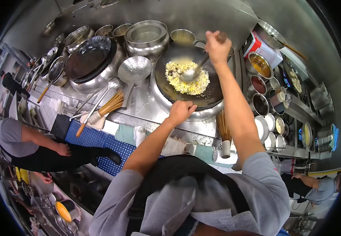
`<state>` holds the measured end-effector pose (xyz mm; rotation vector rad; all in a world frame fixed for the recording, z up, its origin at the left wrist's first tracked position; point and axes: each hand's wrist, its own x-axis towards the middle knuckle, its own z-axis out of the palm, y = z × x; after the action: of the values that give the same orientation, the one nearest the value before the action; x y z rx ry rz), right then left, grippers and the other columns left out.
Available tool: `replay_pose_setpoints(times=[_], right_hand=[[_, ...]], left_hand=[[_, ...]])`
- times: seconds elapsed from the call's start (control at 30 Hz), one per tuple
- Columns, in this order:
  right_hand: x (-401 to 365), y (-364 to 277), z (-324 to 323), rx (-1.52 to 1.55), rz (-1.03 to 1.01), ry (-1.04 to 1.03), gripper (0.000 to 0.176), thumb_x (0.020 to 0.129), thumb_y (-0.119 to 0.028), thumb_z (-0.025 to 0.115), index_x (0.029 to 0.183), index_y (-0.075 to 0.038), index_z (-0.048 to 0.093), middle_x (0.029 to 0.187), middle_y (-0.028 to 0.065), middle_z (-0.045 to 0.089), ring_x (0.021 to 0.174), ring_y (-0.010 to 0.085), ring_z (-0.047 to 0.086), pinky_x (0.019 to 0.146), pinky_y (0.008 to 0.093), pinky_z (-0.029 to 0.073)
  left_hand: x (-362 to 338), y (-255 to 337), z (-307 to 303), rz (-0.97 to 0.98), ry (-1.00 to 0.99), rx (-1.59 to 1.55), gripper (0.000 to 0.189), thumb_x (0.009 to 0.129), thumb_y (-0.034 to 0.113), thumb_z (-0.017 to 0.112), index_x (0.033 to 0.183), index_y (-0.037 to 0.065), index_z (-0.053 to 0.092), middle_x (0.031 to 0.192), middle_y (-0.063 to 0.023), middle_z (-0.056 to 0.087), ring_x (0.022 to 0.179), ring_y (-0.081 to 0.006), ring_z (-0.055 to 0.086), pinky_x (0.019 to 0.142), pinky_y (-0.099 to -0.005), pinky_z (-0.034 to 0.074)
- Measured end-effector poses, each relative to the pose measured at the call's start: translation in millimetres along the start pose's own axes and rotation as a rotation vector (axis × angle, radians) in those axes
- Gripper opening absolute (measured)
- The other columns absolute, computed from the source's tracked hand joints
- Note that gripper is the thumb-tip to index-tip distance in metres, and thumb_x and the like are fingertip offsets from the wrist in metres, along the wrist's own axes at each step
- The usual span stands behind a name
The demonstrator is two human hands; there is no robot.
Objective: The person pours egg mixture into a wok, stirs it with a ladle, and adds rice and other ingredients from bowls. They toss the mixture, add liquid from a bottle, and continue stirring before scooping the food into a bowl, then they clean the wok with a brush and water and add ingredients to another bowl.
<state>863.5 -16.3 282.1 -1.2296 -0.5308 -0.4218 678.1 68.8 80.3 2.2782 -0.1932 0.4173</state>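
A dark wok [214, 88] sits on the burner in front of me. Yellow and white fried rice [192, 87] lies in its middle. My right hand [217, 46] is wrapped round the handle of a metal ladle [189, 74], raised over the wok's far right side; the ladle's bowl rests in the rice. My left hand [181, 111] is closed on the wok's near rim, with its fingertips partly hidden. Just left of the wok lies a perforated strainer [134, 69]. A bamboo brush [223, 128] stands near the wok's right front.
Another wok [89, 57] and a large steel pot [147, 34] stand left and behind. Sauce pots [260, 65] and white bowls [262, 128] line the right side. A second bamboo brush [111, 103] lies at left. One co-worker [28, 141] stands left, another [316, 185] right.
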Motion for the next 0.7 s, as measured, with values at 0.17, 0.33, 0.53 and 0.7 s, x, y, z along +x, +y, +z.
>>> replay_pose_setpoints(times=[0.17, 0.33, 0.53, 0.7], right_hand=[[3.3, -23.7, -30.1, 0.249, -0.118, 0.101, 0.029, 0.092, -0.007, 0.072, 0.069, -0.007, 0.054, 0.053, -0.0001, 0.050, 0.042, 0.0104, 0.045, 0.042, 0.0286, 0.038], [-20.7, -42.0, -27.4, 0.200, 0.114, 0.101, 0.028, 0.092, -0.004, 0.069, 0.070, -0.008, 0.053, 0.052, 0.0006, 0.048, 0.041, 0.0096, 0.045, 0.039, 0.0285, 0.038], [-12.8, -66.1, -53.0, 0.061, 0.019, 0.202, 0.028, 0.092, -0.009, 0.072, 0.069, -0.008, 0.055, 0.054, -0.0008, 0.052, 0.042, 0.0087, 0.046, 0.040, 0.0277, 0.038], [-46.0, -166.4, -51.1, 0.217, -0.009, 0.039, 0.034, 0.093, -0.014, 0.076, 0.068, -0.010, 0.054, 0.053, -0.0022, 0.043, 0.043, 0.0098, 0.041, 0.044, 0.0297, 0.038]], left_hand=[[-1.8, -0.3, -1.4, -0.045, -0.003, -0.016, 0.039, 0.093, 0.033, 0.070, 0.068, 0.004, 0.062, 0.063, -0.0195, 0.060, 0.061, -0.0427, 0.060, 0.058, -0.0498, 0.046], [1.4, -4.5, -0.1, -0.057, -0.073, -0.028, 0.038, 0.093, 0.034, 0.071, 0.070, 0.004, 0.065, 0.063, -0.0186, 0.062, 0.061, -0.0419, 0.060, 0.058, -0.0487, 0.047], [-60.4, 80.6, -39.2, 0.115, 0.124, 0.117, 0.035, 0.089, 0.031, 0.076, 0.066, 0.007, 0.064, 0.061, -0.0177, 0.062, 0.056, -0.0387, 0.061, 0.058, -0.0491, 0.049], [-82.7, 106.5, -72.7, 0.219, 0.122, 0.120, 0.034, 0.089, 0.027, 0.075, 0.063, 0.011, 0.060, 0.059, -0.0139, 0.062, 0.053, -0.0319, 0.063, 0.051, -0.0472, 0.048]])
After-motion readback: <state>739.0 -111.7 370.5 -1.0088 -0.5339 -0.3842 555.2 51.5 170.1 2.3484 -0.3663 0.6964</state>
